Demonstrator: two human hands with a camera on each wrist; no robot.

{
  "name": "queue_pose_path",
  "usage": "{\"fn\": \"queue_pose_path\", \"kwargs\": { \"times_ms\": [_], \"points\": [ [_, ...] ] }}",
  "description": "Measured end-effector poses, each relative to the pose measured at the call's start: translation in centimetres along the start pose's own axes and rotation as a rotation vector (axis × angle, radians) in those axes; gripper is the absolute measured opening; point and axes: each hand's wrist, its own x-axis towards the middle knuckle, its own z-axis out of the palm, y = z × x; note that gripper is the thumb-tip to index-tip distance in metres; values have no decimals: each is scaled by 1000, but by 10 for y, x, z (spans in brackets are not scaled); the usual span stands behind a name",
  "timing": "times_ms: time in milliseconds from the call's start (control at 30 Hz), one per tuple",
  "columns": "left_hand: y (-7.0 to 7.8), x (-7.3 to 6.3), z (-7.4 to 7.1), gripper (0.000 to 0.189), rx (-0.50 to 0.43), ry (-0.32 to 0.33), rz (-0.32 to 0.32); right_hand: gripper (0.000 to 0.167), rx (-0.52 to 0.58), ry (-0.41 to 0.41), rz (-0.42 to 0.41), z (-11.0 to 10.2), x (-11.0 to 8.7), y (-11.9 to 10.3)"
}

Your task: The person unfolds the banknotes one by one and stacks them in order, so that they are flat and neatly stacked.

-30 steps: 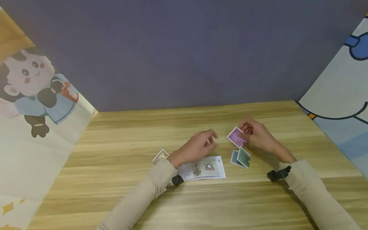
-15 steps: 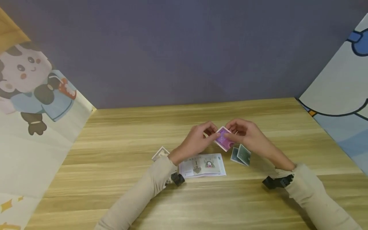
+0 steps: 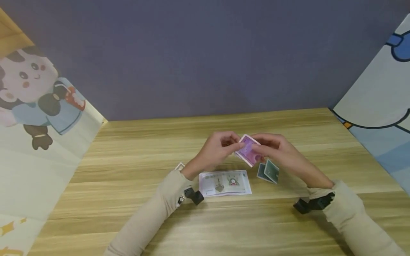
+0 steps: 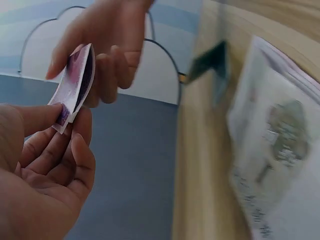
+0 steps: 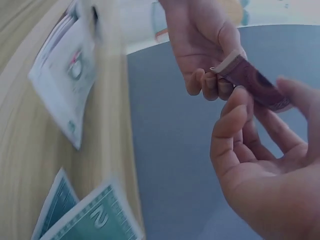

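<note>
My left fingers and right fingers pinch the purple note between them, above the counter. I seem to be folding or squaring it; the next move probably calls for light, even pressure.

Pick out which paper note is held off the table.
The purple note, pinched by the left hand and right hand; the folded green note, pale stack and partly hidden cream paper all rest on the table.

On your worktop, the paper stack lies left of the folded note; beyond them, between your fingers, is the held note
</note>
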Motion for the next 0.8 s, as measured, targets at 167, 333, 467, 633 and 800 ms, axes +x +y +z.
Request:
{"fn": "queue_pose_path", "kwargs": {
  "times_ms": [167, 333, 467, 633, 800],
  "points": [
    [17, -1, -7, 9, -49, 32, 44, 35, 233, -114, -99, -1, -5, -7],
    [27, -2, -14, 9, -79, 67, 59, 41, 292, -172, -141, 0, -6, -12],
    [31, -6, -18, 7, -120, 82, 55, 41, 303, -149, -126, 5, -2, -15],
    [36, -11, -15, 8, -126, 70, 80, 34, 329, -74, -160, 11, -3, -21],
    [45, -23, -12, 8, -58, 30, 109, 35, 347, -6, -205, 18, -13, -33]
  ]
}}
